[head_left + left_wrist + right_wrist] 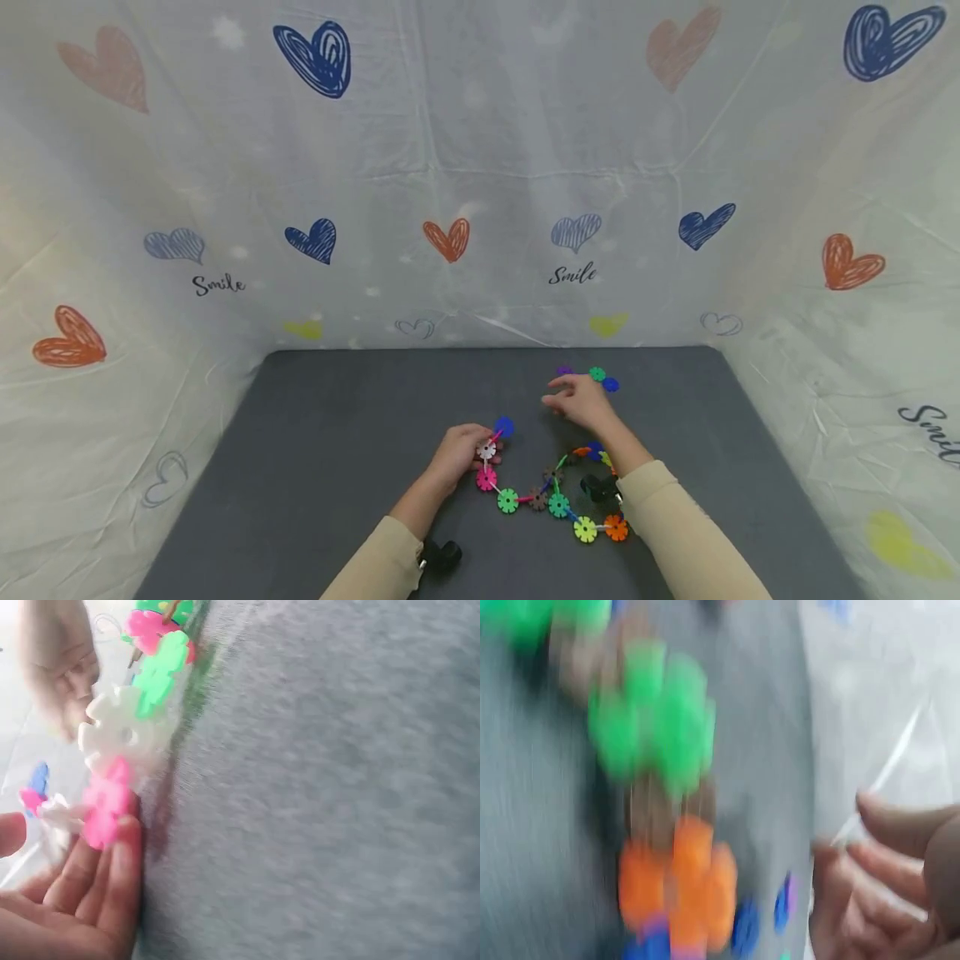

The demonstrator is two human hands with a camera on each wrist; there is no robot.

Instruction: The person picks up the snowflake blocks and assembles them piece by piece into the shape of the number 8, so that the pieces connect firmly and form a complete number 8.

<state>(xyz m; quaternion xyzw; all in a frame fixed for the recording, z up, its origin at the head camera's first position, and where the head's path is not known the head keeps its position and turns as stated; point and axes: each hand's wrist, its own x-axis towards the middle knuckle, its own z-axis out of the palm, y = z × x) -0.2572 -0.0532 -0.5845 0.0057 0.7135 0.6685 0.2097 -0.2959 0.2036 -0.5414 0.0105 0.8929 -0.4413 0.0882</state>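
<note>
Interlocking flower-shaped plastic discs form a long chain (507, 500) on the table. My left hand (456, 454) holds its left end by a white disc (487, 450) and a pink disc (105, 806), the fingers lying behind them. A blue disc (504, 427) tips that end. Past the chain, my right hand (583, 402) hovers with thumb and forefinger apart and no disc visible between them. Close beyond it lie a purple disc (565, 371), a green disc (597, 374) and a loose blue disc (611, 384). In the right wrist view, the near discs are blurred.
The chain's right part curves into a loop, with an orange disc (617, 527) close to my right sleeve (675, 517). A dark grey table (337, 433) ends at a white curtain (480, 150) printed with hearts, which also hangs at both sides.
</note>
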